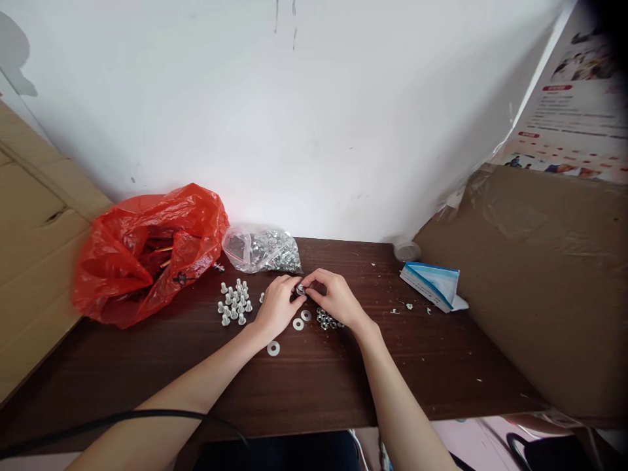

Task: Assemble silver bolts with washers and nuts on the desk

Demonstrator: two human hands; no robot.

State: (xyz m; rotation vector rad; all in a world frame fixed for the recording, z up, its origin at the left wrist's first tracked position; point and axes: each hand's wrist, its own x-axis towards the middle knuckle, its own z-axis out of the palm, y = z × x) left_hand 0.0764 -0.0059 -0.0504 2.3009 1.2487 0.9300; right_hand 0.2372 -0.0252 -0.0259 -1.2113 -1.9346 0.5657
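Observation:
My left hand (277,306) and my right hand (334,296) meet over the middle of the dark wooden table (314,386). Both pinch one small metal piece (299,289) between their fingertips; it looks like a bolt with a washer or nut. Flat washers (300,320) lie on the table just below my hands, one more washer (273,348) nearer me. A small heap of nuts (328,320) sits under my right hand. Several bolts (234,302) stand head down in a cluster left of my left hand.
A red plastic bag (147,252) lies at the left, a clear bag of metal parts (261,250) behind my hands. A blue-and-white booklet (434,283) lies at the right. Cardboard (544,281) flanks the right side, and more cardboard (34,242) the left. A black cable (122,418) crosses the near edge.

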